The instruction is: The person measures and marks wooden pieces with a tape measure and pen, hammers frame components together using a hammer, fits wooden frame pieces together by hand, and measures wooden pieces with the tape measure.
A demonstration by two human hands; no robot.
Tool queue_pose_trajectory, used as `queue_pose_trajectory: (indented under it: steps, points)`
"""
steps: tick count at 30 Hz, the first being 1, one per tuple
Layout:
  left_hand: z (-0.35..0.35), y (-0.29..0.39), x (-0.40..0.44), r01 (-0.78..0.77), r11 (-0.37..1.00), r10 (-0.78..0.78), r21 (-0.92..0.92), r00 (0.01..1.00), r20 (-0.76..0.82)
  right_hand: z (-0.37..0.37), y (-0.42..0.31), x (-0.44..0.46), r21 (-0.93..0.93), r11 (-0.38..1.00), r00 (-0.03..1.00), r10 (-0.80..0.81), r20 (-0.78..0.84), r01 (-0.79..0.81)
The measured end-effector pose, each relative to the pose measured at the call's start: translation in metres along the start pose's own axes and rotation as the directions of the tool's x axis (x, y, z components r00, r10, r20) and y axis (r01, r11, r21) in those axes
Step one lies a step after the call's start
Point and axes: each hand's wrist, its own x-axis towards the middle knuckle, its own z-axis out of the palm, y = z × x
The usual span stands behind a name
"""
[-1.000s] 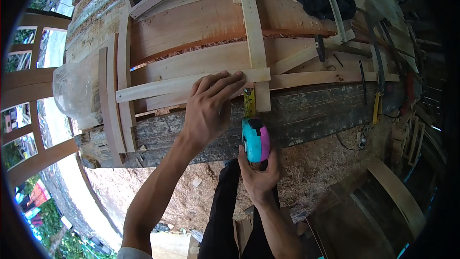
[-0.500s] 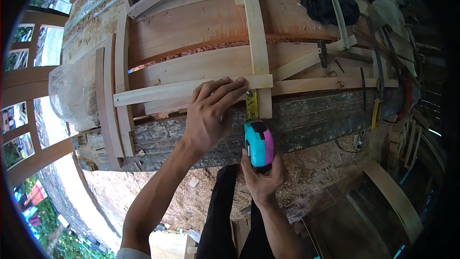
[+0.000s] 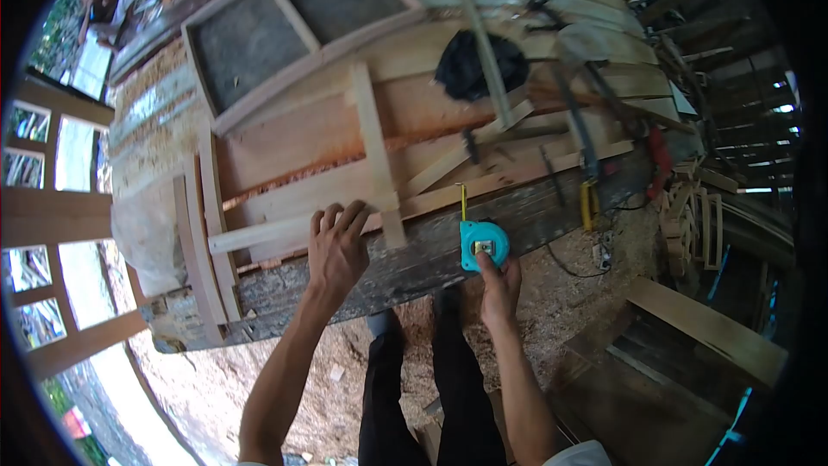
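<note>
Tape measure [image 3: 496,235] in R hand's [image 3: 500,289] grasp over workbench's [image 3: 414,272] near edge: thumb on teal face, fingers behind, short yellow blade [image 3: 463,203] out twd far edge. L hand [image 3: 338,250] reaches in palm down, knuckles bent, fingertips at pale slat [image 3: 263,236] (can't tell if gripping).

A divided wooden frame [image 3: 319,59] with two dark panels is positioned at the far side. A black bag [image 3: 460,69] is located to its right, with a thin slat [image 3: 481,45] lying across it. A translucent plastic sheet [image 3: 148,233] occupies the left end. At right, a yellow-handled tool [image 3: 589,205] sits near a red object [image 3: 659,164]. A dark cable [image 3: 565,271] curves below, over wood shavings [image 3: 543,315].
</note>
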Motion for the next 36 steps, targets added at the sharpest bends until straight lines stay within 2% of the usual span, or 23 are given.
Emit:
queue_pose_trajectory:
  steps: [1, 3, 5, 7, 9, 11, 13, 15, 17, 18, 20, 22, 24, 26, 27, 28, 30, 31, 32, 33, 34, 35, 36]
  points:
    - [-0.002, 0.005, 0.004, -0.027, 1.0, 0.027, 0.001, 0.999, -0.018, -0.013, -0.009, 0.013, 0.015, 1.0, 1.0, -0.027, -0.009, 0.027]
    - [-0.005, 0.016, 0.013, 0.061, 0.998, -0.062, 0.02, 0.995, 0.077, -0.026, -0.032, 0.039, -0.18, 0.978, 0.991, -0.094, 0.092, 0.11]
    - [-0.004, 0.024, 0.02, 0.096, 0.995, -0.098, 0.03, 0.993, 0.07, -0.044, -0.026, 0.062, -0.203, 0.966, 0.987, -0.159, 0.037, 0.163]
    - [0.003, 0.037, 0.025, 0.12, 0.992, -0.122, 0.036, 0.989, 0.086, -0.062, -0.032, 0.075, -0.507, 0.835, 0.977, -0.19, 0.1, 0.214]
    - [0.008, 0.055, 0.028, 0.206, 0.975, -0.2, 0.085, 0.977, -0.069, -0.074, -0.039, 0.086, -0.54, 0.817, 0.979, -0.192, 0.071, 0.2]
    - [0.009, 0.091, 0.039, 0.208, 0.975, -0.202, 0.083, 0.976, -0.076, -0.085, -0.042, 0.094, -0.637, 0.754, 0.987, -0.097, 0.129, 0.157]
    - [0.02, 0.127, 0.049, 0.27, 0.963, -0.269, -0.003, 0.959, 0.09, -0.099, -0.029, 0.104, -0.677, 0.639, 0.923, -0.342, 0.174, 0.364]
    - [0.046, 0.156, 0.053, 0.091, 0.993, -0.092, -0.069, 0.996, -0.021, -0.109, -0.056, 0.097, -0.638, 0.697, 0.945, -0.259, 0.2, 0.326]
    - [0.055, 0.192, 0.056, 0.363, 0.858, -0.217, -0.364, 0.897, 0.385, -0.136, -0.069, 0.092, -0.599, 0.771, 0.972, -0.108, 0.211, 0.216]
    - [0.068, 0.199, 0.049, 0.376, 0.851, -0.186, -0.367, 0.869, 0.458, -0.154, -0.065, 0.092, -0.589, 0.796, 0.975, -0.007, 0.222, 0.14]
    - [0.084, 0.218, 0.037, 0.374, 0.871, -0.136, -0.318, 0.806, 0.577, -0.203, -0.064, 0.09, -0.691, 0.695, 0.926, 0.098, 0.366, 0.199]
    - [0.084, 0.234, 0.022, 0.322, 0.925, -0.102, -0.204, 0.725, 0.681, -0.258, -0.073, 0.077, -0.678, 0.698, 0.903, 0.108, 0.415, 0.228]
    - [0.098, 0.228, 0.009, 0.287, 0.946, -0.061, -0.151, 0.614, 0.787, -0.317, -0.06, 0.068, -0.845, 0.534, 0.938, 0.274, 0.211, 0.034]
    - [0.089, 0.242, 0.012, 0.324, 0.924, -0.059, -0.203, 0.645, 0.762, -0.365, -0.069, 0.063, -0.976, 0.216, 0.873, 0.482, 0.08, -0.029]
    - [0.082, 0.246, 0.013, 0.358, 0.9, -0.059, -0.249, 0.666, 0.744, -0.396, -0.051, 0.055, -0.987, 0.16, 0.886, 0.452, 0.101, 0.03]
    - [0.083, 0.248, 0.02, 0.397, 0.895, -0.082, -0.204, 0.595, 0.799, -0.418, -0.043, 0.066, -0.99, 0.101, 0.904, 0.408, 0.127, 0.094]
    - [0.079, 0.259, 0.041, 0.376, 0.905, -0.099, -0.199, 0.641, 0.761, -0.438, -0.079, 0.068, -0.892, -0.06, 0.721, 0.615, 0.321, 0.448]
    - [0.079, 0.262, 0.043, 0.357, 0.916, -0.107, -0.183, 0.658, 0.745, -0.438, -0.084, 0.071, -0.997, 0.038, 0.777, 0.626, 0.075, 0.066]
    - [0.084, 0.262, 0.053, 0.324, 0.907, -0.064, -0.27, 0.739, 0.671, -0.438, -0.087, 0.075, -0.933, 0.122, 0.727, 0.664, -0.177, -0.339]
    - [0.091, 0.259, 0.061, 0.283, 0.893, -0.022, -0.35, 0.803, 0.595, -0.449, -0.074, 0.093, -0.959, 0.137, 0.729, 0.679, -0.091, -0.247]
    - [0.089, 0.259, 0.078, 0.218, 0.922, 0.049, -0.319, 0.753, 0.656, -0.455, -0.053, 0.121, -0.996, 0.057, 0.707, 0.707, -0.003, -0.061]
    - [0.089, 0.261, 0.108, 0.145, 0.943, 0.117, -0.3, 0.699, 0.706, -0.434, -0.098, 0.14, -0.77, -0.189, 0.628, 0.708, 0.323, 0.609]
    - [0.085, 0.266, 0.133, 0.195, 0.9, 0.142, -0.39, 0.714, 0.686, -0.417, -0.126, 0.15, -0.968, 0.057, 0.865, 0.438, 0.243, 0.243]
